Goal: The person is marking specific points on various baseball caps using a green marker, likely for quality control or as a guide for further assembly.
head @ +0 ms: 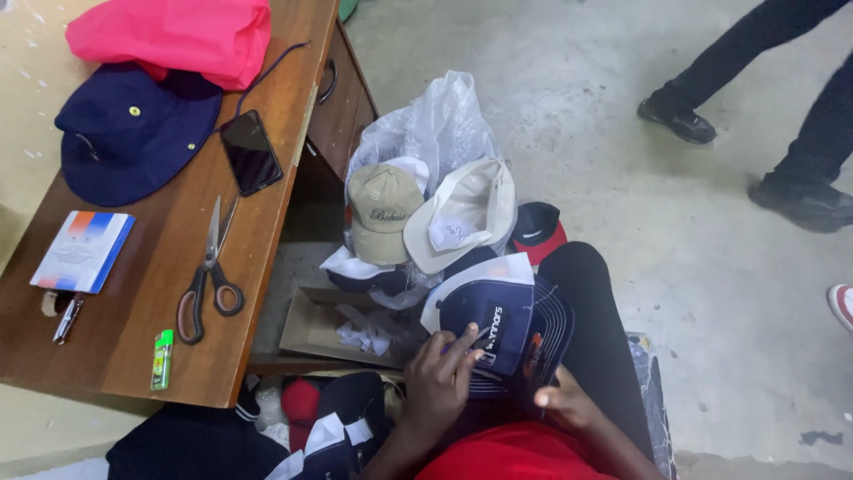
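One view only, from a camera on the person's head, facing steeply down and close over the lap. The wooden tabletop fills the upper left; right of the tabletop lies concrete floor, stretching to the frame's far edge.

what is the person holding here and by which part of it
A navy cap with a white-lined brim, resting on the lap. The left hand lies on its front panel, fingers on the patch; the right hand grips the back edge of the crown.
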